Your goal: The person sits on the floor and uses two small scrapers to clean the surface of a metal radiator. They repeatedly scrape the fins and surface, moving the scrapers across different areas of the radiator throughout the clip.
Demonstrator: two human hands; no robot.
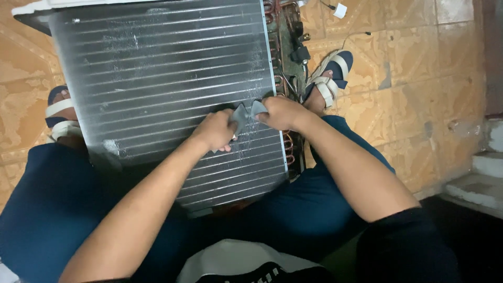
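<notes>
The big finned coil (157, 78) of an air conditioner leans between my knees on the tiled floor (419, 78), with copper tubes (287, 144) at its right edge. My left hand (215, 131) and my right hand (283, 112) are both clenched on a small grey cloth (245, 112), held against the fins near the right edge. I think the thin fins can bend if I press too hard, and their edges can cut my fingers.
</notes>
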